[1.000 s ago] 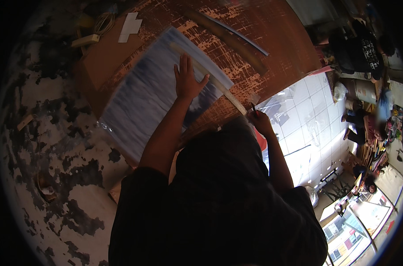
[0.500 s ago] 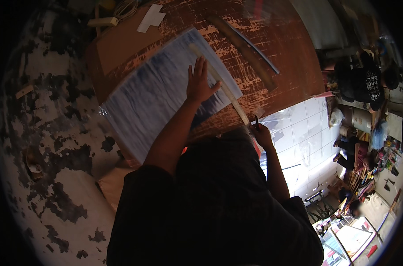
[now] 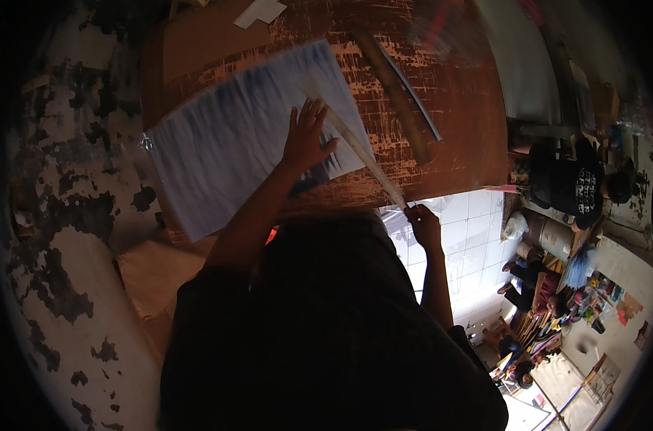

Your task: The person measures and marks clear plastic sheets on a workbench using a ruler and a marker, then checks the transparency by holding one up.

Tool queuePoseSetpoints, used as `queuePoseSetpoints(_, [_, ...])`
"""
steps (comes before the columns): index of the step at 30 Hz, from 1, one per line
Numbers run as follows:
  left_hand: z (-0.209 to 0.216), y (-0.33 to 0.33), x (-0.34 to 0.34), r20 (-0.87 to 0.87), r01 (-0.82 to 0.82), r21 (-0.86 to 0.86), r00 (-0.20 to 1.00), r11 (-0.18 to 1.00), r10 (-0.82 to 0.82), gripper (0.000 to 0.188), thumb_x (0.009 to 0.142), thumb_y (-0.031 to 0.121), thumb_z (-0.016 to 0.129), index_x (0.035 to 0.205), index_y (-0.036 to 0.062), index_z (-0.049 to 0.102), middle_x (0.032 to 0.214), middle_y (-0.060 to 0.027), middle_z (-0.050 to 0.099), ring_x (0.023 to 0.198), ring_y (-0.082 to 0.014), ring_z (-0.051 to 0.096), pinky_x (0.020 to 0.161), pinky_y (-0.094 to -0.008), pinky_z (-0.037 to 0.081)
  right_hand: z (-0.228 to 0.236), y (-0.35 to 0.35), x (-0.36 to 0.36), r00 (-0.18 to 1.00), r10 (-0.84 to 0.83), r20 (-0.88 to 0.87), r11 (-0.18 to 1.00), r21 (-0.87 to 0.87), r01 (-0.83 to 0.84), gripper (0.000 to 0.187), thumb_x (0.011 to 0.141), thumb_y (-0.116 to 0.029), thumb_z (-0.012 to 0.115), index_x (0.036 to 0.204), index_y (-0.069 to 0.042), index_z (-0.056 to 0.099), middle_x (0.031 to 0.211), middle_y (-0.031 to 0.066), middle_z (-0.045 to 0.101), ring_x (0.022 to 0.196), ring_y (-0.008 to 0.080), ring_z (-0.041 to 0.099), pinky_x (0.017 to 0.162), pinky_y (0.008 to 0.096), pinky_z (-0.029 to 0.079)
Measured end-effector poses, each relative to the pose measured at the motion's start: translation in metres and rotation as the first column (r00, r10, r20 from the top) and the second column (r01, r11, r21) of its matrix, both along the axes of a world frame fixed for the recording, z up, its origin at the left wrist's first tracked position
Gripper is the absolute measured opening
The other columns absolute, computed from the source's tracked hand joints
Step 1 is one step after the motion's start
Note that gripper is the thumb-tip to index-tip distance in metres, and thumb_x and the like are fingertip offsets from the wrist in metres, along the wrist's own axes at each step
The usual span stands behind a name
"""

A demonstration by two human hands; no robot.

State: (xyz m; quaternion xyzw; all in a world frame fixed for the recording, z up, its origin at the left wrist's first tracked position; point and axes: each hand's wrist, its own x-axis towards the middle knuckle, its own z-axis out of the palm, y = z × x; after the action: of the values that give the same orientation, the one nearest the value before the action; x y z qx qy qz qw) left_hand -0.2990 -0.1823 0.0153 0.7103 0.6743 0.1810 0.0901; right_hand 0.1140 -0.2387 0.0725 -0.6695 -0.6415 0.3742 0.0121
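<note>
A sheet with blue and white streaks [image 3: 226,136] lies on the brown tabletop. Across its right part runs a long pale ruler [image 3: 362,152], its near end reaching past the table edge. My left hand [image 3: 303,140] rests over the sheet with fingers spread, the fingertips beside or on the ruler's far part; contact is hard to make out. At the near end of the ruler, my right hand [image 3: 425,226] is closed around a slim dark tool [image 3: 414,209], mostly hidden by the fingers. Whether it also grips the ruler end cannot be seen.
Right of the sheet lie a dark brown strip [image 3: 395,97] and a thin bluish rod [image 3: 416,93]. White cut pieces [image 3: 260,12] sit at the far edge. A peeling wall [image 3: 68,237] stands left; other people [image 3: 571,179] are off to the right.
The ruler has turned against the sheet's right edge and now crosses it at a slant. Its far end is blurred. My view has shifted, and both hands stay near the ruler.
</note>
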Motion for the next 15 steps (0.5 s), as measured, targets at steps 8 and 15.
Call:
queuePoseSetpoints(8, [0.014, -0.113, 0.029, 0.111, -0.215, -0.083, 0.968, 0.973, 0.224, 0.077, 0.087, 0.035, 0.079, 0.152, 0.005, 0.05, 0.152, -0.0242, 0.045, 0.144, -0.044, 0.042, 0.119, -0.0576, 0.034, 0.024, 0.189, 0.015, 0.95, 0.299, 0.091, 0.921, 0.235, -0.312, 0.037, 0.086, -0.036, 0.084, 0.106, -0.007, 0.074, 0.098, 0.015, 0.075, 0.093, 0.035, 0.074, 0.081, 0.0455, 0.056])
queuePoseSetpoints(15, [0.024, -0.142, 0.066, 0.083, -0.436, -0.132, 0.89, 0.89, 0.449, 0.073, 0.086, 0.029, 0.078, 0.15, 0.008, 0.052, 0.149, -0.024, 0.046, 0.138, -0.0426, 0.046, 0.115, -0.0549, 0.039, 0.0, 0.269, -0.03, 0.857, 0.514, 0.039, 0.829, 0.236, -0.508, 0.044, 0.082, -0.037, 0.088, 0.11, -0.005, 0.073, 0.098, 0.0153, 0.073, 0.095, 0.0358, 0.072, 0.084, 0.0454, 0.055])
